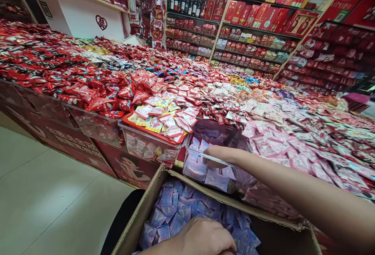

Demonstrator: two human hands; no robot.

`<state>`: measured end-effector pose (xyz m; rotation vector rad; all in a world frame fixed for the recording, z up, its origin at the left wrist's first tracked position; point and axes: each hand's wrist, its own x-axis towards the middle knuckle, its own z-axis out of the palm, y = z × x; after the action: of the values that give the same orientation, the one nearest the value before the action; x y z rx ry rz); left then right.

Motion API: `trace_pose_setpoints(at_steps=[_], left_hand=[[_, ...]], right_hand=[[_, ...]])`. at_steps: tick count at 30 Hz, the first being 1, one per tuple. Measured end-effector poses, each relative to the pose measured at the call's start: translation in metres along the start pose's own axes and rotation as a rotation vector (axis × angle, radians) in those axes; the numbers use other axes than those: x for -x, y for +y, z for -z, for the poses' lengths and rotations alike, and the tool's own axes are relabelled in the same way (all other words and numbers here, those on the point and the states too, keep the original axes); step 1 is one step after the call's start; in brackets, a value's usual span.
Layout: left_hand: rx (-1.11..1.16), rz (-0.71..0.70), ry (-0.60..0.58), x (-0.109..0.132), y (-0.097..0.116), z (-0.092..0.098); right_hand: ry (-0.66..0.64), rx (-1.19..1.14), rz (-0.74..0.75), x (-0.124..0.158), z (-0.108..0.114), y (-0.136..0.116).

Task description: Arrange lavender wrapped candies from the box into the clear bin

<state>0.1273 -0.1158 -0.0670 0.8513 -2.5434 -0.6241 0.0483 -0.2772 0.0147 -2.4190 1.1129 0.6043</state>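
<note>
Inside an open cardboard box [140, 223], my left hand [202, 235] presses down among small purple sachets [175, 208]. Its fingers curl in over the sachets, and the fingertips are hidden. My right hand [219, 155] reaches over the rim of a clear plastic bin [237, 173] just beyond the box. Purple sachets [199, 167] of the same look lie in this bin, close to the right fingers. Those fingers are partly behind the plastic wall, so their closing does not show clearly.
Left of the bin, a clear container with a red rim [152, 131] holds yellow and pink packets. Pink packets [272, 145] heap up to the right, red ones [99, 94] to the left. Shelves [218, 24] with bottles and boxes stand behind. Pale floor [52, 192] shows lower left.
</note>
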Motion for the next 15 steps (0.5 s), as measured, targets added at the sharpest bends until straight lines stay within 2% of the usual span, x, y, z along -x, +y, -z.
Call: trace_pose_setpoints(at_steps=[8, 15], left_hand=[[-0.016, 0.007, -0.032, -0.0009, -0.0002, -0.0025], [-0.035, -0.03, -0.065, -0.0016, -0.002, -0.0061]], right_hand=[[-0.216, -0.216, 0.049, 0.0029, 0.0022, 0.003], [-0.361, -0.466, 0.004, 0.0028, -0.0013, 0.008]])
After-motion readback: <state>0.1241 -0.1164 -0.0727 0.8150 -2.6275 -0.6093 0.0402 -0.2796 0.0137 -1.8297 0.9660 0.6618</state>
